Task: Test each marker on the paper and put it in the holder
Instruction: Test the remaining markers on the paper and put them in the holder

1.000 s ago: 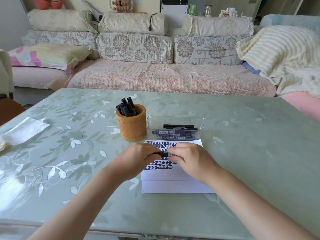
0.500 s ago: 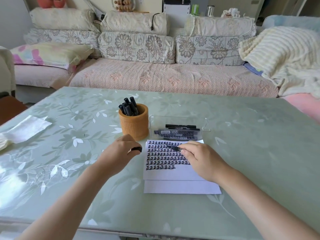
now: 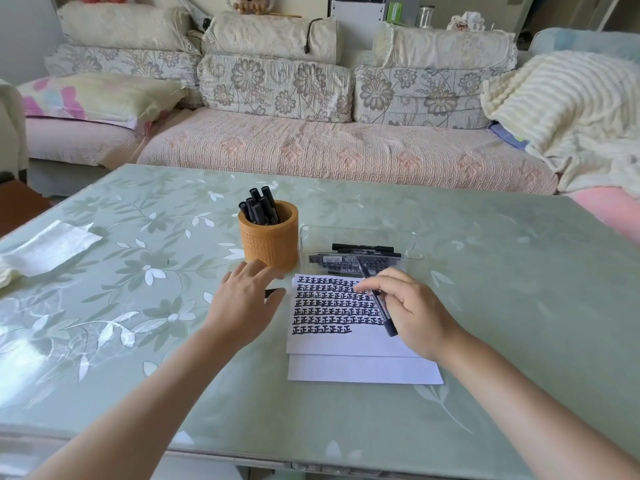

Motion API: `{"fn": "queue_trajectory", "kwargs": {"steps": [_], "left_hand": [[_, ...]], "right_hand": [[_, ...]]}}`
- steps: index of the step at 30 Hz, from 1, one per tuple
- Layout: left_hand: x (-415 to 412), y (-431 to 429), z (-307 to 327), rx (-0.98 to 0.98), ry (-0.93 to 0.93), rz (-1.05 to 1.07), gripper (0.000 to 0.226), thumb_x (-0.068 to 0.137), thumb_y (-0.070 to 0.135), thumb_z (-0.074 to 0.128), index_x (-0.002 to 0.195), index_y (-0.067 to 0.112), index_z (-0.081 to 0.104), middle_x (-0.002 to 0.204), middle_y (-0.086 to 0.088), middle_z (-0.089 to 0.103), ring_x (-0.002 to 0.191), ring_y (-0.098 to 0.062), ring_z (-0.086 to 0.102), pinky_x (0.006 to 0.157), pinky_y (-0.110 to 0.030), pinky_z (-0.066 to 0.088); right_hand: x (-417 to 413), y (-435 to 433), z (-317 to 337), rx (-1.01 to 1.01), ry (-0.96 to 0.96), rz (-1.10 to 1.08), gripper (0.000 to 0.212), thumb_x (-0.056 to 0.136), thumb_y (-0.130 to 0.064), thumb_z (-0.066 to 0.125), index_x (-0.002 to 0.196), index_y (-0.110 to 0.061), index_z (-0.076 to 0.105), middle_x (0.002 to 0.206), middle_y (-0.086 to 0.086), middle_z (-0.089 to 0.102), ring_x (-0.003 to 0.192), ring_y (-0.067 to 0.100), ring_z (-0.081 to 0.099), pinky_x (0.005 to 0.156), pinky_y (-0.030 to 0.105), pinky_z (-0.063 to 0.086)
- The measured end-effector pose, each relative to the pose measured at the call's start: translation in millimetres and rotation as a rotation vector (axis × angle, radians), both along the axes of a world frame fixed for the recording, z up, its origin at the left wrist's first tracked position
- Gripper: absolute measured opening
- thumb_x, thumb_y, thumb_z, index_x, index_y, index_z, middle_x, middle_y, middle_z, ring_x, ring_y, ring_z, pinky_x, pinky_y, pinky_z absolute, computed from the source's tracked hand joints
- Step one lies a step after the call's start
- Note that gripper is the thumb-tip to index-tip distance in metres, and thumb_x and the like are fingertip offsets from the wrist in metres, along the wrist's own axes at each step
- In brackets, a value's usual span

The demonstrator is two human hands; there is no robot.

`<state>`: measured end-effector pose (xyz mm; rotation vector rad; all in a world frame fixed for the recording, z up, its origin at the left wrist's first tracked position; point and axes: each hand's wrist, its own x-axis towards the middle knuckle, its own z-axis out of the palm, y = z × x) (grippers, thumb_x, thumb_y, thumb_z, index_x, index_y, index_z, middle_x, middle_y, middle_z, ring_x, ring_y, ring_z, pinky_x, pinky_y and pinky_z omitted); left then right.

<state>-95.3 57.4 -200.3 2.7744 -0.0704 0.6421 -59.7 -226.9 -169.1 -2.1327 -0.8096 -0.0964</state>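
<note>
A white paper (image 3: pixel 346 342) with rows of black marks lies on the green table (image 3: pixel 502 306), on top of a second sheet (image 3: pixel 363 372). My right hand (image 3: pixel 415 313) hovers over the paper's right side and grips a black marker (image 3: pixel 381 311), one end pointing toward the tray, the other toward my wrist. Left of the paper, my left hand (image 3: pixel 242 306) is spread with straight fingers near the holder. A small black cap (image 3: pixel 273 291) shows beside its thumb. The orange holder (image 3: pixel 272 247) contains several black markers (image 3: pixel 259 209).
A clear plastic tray (image 3: pixel 360 233) with more black markers (image 3: pixel 363 249) sits behind the paper, right of the holder. A folded white cloth (image 3: pixel 48 249) lies at the table's left edge. Behind the table stands a sofa (image 3: pixel 311 150).
My hands, joined on the marker a second ago, have pulled apart. The left hand carried the cap leftward and spread its fingers. The right hand turned the marker over the paper.
</note>
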Motion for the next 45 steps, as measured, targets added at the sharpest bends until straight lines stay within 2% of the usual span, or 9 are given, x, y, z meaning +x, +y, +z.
{"fn": "queue_trajectory", "kwargs": {"steps": [3,6,8,10,13,17,21,25,45], "left_hand": [[-7,-17,9,-0.065,-0.054,-0.160,0.015,0.089,0.027,0.063,0.104,0.024,0.067,0.099,0.007,0.060,0.092,-0.016,0.055,0.076,-0.033,0.048],[-20,-37,10,-0.078,-0.034,-0.349,0.015,0.089,0.029,0.057,0.100,0.027,0.067,0.094,0.010,0.058,0.087,-0.012,0.055,0.071,-0.030,0.048],[-29,-49,6,-0.076,-0.025,-0.430,0.014,0.089,0.027,0.057,0.098,0.027,0.067,0.091,0.009,0.058,0.084,-0.014,0.054,0.069,-0.031,0.047],[-35,-57,1,-0.070,-0.018,-0.485,0.014,0.089,0.026,0.058,0.099,0.026,0.067,0.091,0.008,0.057,0.083,-0.016,0.053,0.070,-0.034,0.046],[-44,-63,-8,-0.050,-0.007,-0.532,0.017,0.089,0.029,0.058,0.103,0.027,0.067,0.094,0.007,0.057,0.084,-0.017,0.054,0.071,-0.034,0.048],[-52,-68,-12,-0.004,-0.019,-0.530,0.019,0.087,0.028,0.059,0.104,0.029,0.068,0.094,0.006,0.056,0.082,-0.018,0.053,0.065,-0.033,0.048],[-51,-67,-12,0.012,-0.007,-0.517,0.019,0.088,0.030,0.058,0.104,0.031,0.068,0.095,0.007,0.056,0.084,-0.018,0.053,0.066,-0.033,0.049],[-51,-68,-12,-0.002,0.009,-0.513,0.018,0.088,0.030,0.057,0.101,0.031,0.069,0.093,0.007,0.056,0.083,-0.017,0.052,0.067,-0.032,0.048],[-49,-70,-12,-0.034,0.017,-0.497,0.018,0.087,0.028,0.059,0.100,0.032,0.070,0.093,0.008,0.056,0.085,-0.016,0.052,0.068,-0.035,0.049]], "right_hand": [[-3,-2,1,0.029,0.001,0.018,0.064,0.079,0.018,0.043,0.122,-0.024,0.064,0.093,-0.011,0.052,0.080,0.008,0.051,0.073,0.012,0.038],[-9,-1,-2,0.076,0.066,-0.007,0.026,0.085,-0.015,0.068,0.105,-0.031,0.063,0.092,-0.006,0.056,0.074,0.020,0.052,0.070,0.030,0.043],[-14,2,-3,0.191,0.197,-0.019,0.003,0.092,-0.024,0.065,0.094,-0.024,0.063,0.083,-0.009,0.060,0.068,0.026,0.052,0.065,0.036,0.044],[-18,5,-7,0.302,0.347,-0.024,0.004,0.094,-0.020,0.060,0.096,-0.021,0.064,0.075,-0.006,0.061,0.062,0.021,0.055,0.058,0.033,0.043],[-19,6,-15,0.351,0.481,-0.042,0.014,0.083,-0.016,0.062,0.097,-0.019,0.066,0.080,0.012,0.065,0.065,0.022,0.065,0.051,0.029,0.044],[-15,8,-27,0.346,0.519,-0.144,0.018,0.083,0.005,0.066,0.077,-0.012,0.061,0.065,0.008,0.058,0.054,0.023,0.051,0.049,0.029,0.048],[-11,6,-31,0.258,0.436,-0.169,0.025,0.082,-0.002,0.070,0.067,-0.010,0.052,0.056,0.004,0.056,0.045,0.017,0.045,0.047,0.025,0.038],[-10,5,-37,0.221,0.363,-0.138,0.029,0.080,-0.003,0.070,0.064,-0.014,0.050,0.056,-0.009,0.053,0.049,0.010,0.043,0.050,0.023,0.034],[-15,6,-33,0.141,0.311,-0.136,0.025,0.080,-0.007,0.068,0.067,-0.012,0.047,0.061,-0.010,0.053,0.058,0.010,0.045,0.055,0.026,0.035]]}}
